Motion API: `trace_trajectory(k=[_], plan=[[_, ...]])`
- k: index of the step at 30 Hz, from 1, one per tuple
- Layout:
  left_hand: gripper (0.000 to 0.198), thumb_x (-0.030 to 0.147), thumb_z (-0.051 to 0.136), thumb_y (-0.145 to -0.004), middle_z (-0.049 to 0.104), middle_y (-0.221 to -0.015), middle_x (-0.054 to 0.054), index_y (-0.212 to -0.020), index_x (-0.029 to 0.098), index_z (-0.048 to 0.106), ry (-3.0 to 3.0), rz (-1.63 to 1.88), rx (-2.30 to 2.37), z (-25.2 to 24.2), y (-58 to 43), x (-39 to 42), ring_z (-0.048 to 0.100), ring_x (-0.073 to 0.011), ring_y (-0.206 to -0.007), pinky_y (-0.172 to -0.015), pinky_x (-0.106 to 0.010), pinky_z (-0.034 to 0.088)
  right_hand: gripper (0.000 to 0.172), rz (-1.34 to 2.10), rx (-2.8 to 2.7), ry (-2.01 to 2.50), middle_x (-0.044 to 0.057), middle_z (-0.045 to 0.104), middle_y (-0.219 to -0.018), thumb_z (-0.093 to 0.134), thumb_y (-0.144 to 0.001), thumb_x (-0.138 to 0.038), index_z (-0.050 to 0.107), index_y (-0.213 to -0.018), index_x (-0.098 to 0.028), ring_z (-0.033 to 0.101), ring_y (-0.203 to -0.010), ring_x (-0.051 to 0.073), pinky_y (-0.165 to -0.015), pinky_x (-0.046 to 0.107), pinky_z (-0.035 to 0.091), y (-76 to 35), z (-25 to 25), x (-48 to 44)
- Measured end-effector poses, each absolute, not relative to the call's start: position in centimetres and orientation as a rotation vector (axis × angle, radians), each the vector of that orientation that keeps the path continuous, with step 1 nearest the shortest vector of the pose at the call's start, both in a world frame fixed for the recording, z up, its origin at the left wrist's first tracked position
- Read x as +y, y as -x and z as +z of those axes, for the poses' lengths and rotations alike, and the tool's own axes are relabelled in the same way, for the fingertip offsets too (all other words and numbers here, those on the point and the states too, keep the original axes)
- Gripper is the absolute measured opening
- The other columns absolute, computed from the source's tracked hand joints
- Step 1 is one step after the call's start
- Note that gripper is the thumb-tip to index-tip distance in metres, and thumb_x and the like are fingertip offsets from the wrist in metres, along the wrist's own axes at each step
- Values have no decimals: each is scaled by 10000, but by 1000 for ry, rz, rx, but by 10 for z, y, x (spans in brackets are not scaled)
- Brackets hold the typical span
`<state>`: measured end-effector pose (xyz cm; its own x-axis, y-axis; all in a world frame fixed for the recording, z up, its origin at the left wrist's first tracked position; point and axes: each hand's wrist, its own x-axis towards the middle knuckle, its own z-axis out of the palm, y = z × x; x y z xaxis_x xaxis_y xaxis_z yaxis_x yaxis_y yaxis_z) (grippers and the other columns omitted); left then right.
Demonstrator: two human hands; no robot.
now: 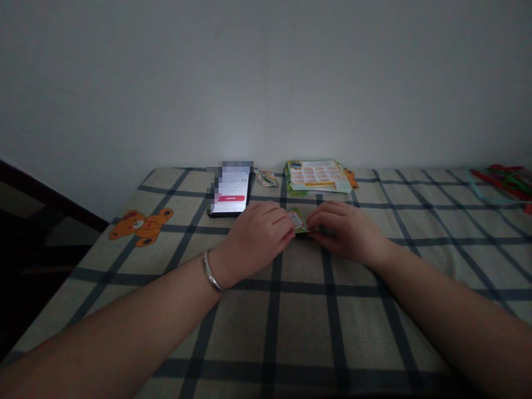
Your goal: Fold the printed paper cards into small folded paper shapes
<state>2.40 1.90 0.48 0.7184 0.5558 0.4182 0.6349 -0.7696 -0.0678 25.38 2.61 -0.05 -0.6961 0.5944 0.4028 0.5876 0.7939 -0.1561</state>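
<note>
Green-and-white printed paper (pixel 297 219) sits between both hands, nearer than the paper stack (pixel 318 176), over checked cloth (pixel 299 338). Left hand (pixel 264 230): fingers curled together at paper's left edge. Right hand (pixel 347 230): fingertips bunched at right edge. Pinched or only touching, can't tell. Lit phone (pixel 230 204) beyond left hand.

The phone (pixel 230 191), packet (pixel 266 178) and cards (pixel 318 175) crowd the table's (pixel 307 343) far edge; left hand (pixel 262 230) and right hand (pixel 348 230) lie before them. Free room lies toward the near edge and rightward from cards to clutter (pixel 509 184).
</note>
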Motion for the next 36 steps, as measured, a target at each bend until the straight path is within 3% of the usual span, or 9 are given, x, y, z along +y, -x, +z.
trace_trajectory(k=[5,10,15,20,29,36], plan=[[133,228,521,-924,640,-930,-55,-903,156,630,2798,-626,-958,2,-24,20,545,-217,-949,-859,-375,441,77,121,-2547,819,54,667,-1070,608,-826,-165,600,-887,-212,591,-989,217,-846,367,485,-256,-5,31],[90,189,518,-913,616,-938,-57,-915,155,601,2842,-567,-992,0,-25,19,542,-212,-922,-845,-374,437,207,84,-2512,744,63,680,-1045,596,-767,-81,569,-929,-206,605,-992,229,-859,386,487,-254,-4,29],[142,280,605,-871,619,-974,-45,-952,166,578,2983,-660,-1007,3,-24,18,555,-208,-956,-856,-358,441,105,16,-2461,689,57,678,-922,545,-855,-148,597,-925,-207,603,-926,216,-835,387,484,-254,1,26],[136,302,547,-921,644,-940,-30,-928,183,611,2977,-768,-864,5,-22,16,573,-181,-893,-798,-327,437,116,-113,-2593,638,70,689,-939,525,-898,-208,634,-939,-204,596,-951,228,-833,394,476,-253,3,23],[28,162,550,-892,597,-888,-9,-914,177,561,3001,-1087,-1027,3,-21,17,570,-127,-826,-742,-257,475,84,28,-2498,760,68,687,-981,562,-878,-198,618,-942,-201,609,-956,214,-838,373,484,-254,0,28],[123,163,549,-877,587,-856,11,-979,200,493,3067,-1514,-1310,-4,-23,21,617,-106,-758,-664,-227,530,66,292,-2159,869,43,675,-927,605,-842,-189,596,-900,-219,625,-919,201,-812,352,504,-253,-2,23]])
